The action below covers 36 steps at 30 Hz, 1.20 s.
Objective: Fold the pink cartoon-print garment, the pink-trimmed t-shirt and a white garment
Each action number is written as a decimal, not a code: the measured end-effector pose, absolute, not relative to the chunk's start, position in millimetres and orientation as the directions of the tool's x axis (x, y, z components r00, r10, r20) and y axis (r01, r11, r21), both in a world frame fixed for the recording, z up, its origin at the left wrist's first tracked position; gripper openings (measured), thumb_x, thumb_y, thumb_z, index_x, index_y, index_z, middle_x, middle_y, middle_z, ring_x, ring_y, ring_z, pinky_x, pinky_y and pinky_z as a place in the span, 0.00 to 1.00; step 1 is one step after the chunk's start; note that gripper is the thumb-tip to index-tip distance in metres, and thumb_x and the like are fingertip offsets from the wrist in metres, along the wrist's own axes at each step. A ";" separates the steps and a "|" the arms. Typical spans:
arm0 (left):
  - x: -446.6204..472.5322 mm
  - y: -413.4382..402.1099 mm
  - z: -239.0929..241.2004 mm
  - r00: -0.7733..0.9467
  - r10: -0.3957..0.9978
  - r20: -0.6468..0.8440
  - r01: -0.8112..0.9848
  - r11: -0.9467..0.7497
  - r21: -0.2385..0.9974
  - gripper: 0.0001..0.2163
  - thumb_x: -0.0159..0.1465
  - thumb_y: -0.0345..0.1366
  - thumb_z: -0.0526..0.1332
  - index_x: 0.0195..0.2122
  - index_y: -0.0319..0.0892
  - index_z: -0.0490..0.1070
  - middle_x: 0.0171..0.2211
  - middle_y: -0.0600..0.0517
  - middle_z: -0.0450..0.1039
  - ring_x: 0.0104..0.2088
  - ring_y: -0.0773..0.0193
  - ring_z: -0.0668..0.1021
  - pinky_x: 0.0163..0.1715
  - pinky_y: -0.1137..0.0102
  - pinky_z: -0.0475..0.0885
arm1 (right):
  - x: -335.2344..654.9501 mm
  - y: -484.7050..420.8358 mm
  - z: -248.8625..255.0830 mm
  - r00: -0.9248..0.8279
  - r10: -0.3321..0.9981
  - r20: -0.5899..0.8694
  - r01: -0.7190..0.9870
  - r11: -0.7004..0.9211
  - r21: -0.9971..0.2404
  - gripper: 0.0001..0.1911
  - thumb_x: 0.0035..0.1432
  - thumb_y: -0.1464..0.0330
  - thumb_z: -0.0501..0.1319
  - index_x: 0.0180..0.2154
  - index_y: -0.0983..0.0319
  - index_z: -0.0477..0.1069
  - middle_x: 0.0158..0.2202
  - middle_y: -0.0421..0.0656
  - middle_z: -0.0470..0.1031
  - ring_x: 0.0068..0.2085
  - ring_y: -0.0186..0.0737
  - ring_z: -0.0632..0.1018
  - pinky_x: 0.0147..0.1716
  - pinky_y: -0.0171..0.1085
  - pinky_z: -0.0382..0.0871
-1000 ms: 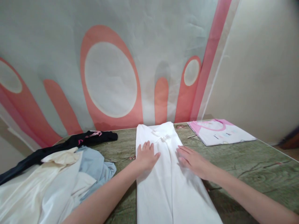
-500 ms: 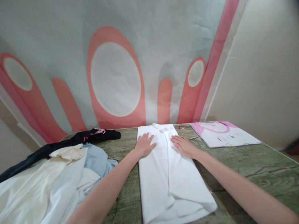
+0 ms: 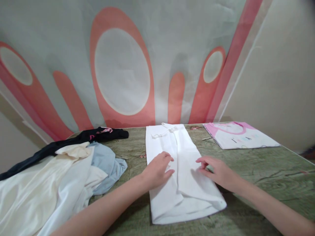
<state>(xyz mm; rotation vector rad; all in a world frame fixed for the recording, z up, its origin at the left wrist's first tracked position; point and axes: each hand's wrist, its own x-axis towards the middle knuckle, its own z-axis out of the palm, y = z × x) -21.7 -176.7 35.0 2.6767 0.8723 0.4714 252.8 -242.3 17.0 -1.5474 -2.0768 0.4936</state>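
Note:
A white folded garment (image 3: pixel 166 200) lies lengthwise on the table in front of me, with a thin white drawstring (image 3: pixel 162 133) near its far end. Its two sides meet along a seam down the middle, and the near end is uneven with loose layers. Over its left half hovers my left hand (image 3: pixel 159 168), fingers curved, thumb apart, nothing held. My right hand (image 3: pixel 216 170) is at the garment's right edge, fingers bent with a gap between thumb and fingers, and no cloth shows in it.
To the left is a heap of loose clothes: a cream garment (image 3: pixel 44 183), a light blue one (image 3: pixel 108 167) and a black one (image 3: pixel 73 141). A folded white and pink shirt (image 3: pixel 248 137) lies at the right on the wood-patterned table (image 3: pixel 265 183). A painted wall (image 3: pixel 162 39) stands behind.
Both hands have drawn back toward me from the garment's far end. They were spread flat on the cloth and now are lifted with fingers curved. The view has tilted down slightly.

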 end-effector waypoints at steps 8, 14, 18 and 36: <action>-40.6 -199.1 17.0 0.801 0.593 0.079 0.568 -0.796 0.211 0.22 0.65 0.44 0.49 0.59 0.43 0.52 0.62 0.46 0.49 0.62 0.57 0.52 0.59 0.59 0.48 | 223.7 -291.5 33.1 -0.529 0.838 0.137 0.711 0.525 -0.468 0.16 0.49 0.70 0.60 0.43 0.58 0.69 0.42 0.47 0.69 0.43 0.43 0.70 0.43 0.40 0.65; -38.0 -209.9 22.6 0.829 0.558 0.036 0.541 -0.816 0.203 0.24 0.65 0.46 0.48 0.61 0.44 0.50 0.63 0.47 0.47 0.62 0.57 0.51 0.59 0.58 0.44 | 217.3 -295.4 34.6 -0.530 0.840 0.118 0.767 0.534 -0.356 0.19 0.47 0.77 0.56 0.42 0.57 0.70 0.40 0.44 0.71 0.40 0.41 0.71 0.41 0.39 0.65; -31.6 -221.4 29.0 0.865 0.498 0.061 0.470 -0.847 0.248 0.19 0.66 0.44 0.49 0.57 0.45 0.58 0.60 0.48 0.54 0.61 0.57 0.55 0.59 0.59 0.47 | 215.3 -300.1 37.5 -0.538 0.839 0.074 0.793 0.534 -0.293 0.19 0.47 0.78 0.55 0.42 0.57 0.69 0.40 0.43 0.71 0.40 0.41 0.71 0.40 0.39 0.65; -31.1 -221.2 29.2 0.890 0.453 0.048 0.432 -0.872 0.229 0.24 0.65 0.48 0.47 0.60 0.45 0.53 0.62 0.48 0.49 0.62 0.56 0.52 0.60 0.58 0.46 | 220.3 -291.8 9.4 -0.430 0.867 0.251 0.901 0.430 0.057 0.15 0.45 0.86 0.50 0.27 0.61 0.64 0.28 0.43 0.67 0.31 0.42 0.68 0.31 0.39 0.59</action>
